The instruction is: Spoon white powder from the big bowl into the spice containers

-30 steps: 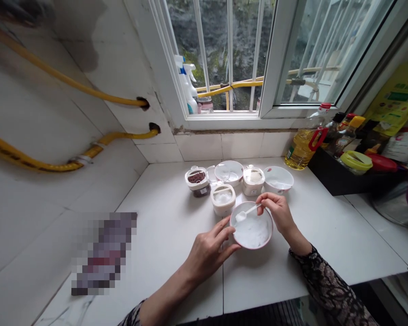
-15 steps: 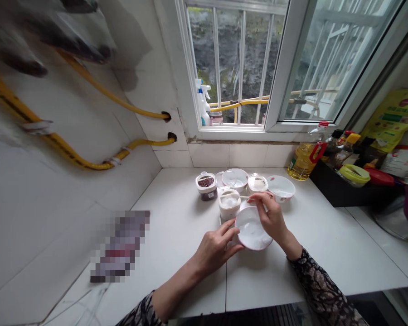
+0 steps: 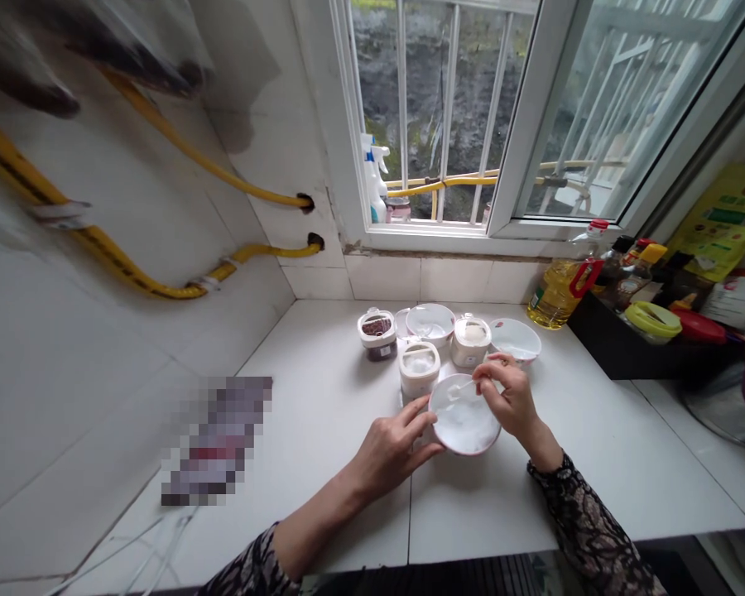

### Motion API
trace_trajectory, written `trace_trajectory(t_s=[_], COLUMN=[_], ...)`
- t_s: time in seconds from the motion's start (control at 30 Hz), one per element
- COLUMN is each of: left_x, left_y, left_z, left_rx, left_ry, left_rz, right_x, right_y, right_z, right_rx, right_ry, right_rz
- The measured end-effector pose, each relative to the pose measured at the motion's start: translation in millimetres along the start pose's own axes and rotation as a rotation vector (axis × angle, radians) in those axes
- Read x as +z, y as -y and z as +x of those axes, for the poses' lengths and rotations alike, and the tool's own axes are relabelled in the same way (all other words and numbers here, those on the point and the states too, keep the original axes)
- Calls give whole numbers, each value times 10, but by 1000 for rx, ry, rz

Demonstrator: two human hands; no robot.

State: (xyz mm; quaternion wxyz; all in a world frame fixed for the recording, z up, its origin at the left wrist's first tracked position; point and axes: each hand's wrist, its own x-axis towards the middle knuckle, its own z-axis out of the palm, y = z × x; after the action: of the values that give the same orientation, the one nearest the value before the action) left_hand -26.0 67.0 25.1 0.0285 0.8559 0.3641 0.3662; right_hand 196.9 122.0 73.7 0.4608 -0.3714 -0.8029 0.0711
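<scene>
Our right hand (image 3: 510, 397) pinches the spoon (image 3: 463, 388), no longer at the jar (image 3: 418, 386) but over the bowl (image 3: 457, 448) just in front of it; our left hand (image 3: 397, 443) clasps the bowl's rim. We are probably transferring a scoop.

Spoon (image 3: 457, 392) partly hidden, object (image 3: 217, 443) pixelated, pouch (image 3: 717, 219) cropped
</scene>
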Motion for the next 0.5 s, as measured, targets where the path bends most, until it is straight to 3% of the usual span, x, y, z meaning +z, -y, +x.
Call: trace_trajectory(t_s=[0.23,0.5], left_x=[-15,-17], left_y=[-9,-1], left_z=[15,-12], left_rx=[7,-18], left_ry=[-9,14], left_rz=[-11,-42], right_x=[60,55], right_y=[69,34], right_z=[-25,-42], right_rx=[-115,8], right_ry=[346,288], right_rz=[108,79])
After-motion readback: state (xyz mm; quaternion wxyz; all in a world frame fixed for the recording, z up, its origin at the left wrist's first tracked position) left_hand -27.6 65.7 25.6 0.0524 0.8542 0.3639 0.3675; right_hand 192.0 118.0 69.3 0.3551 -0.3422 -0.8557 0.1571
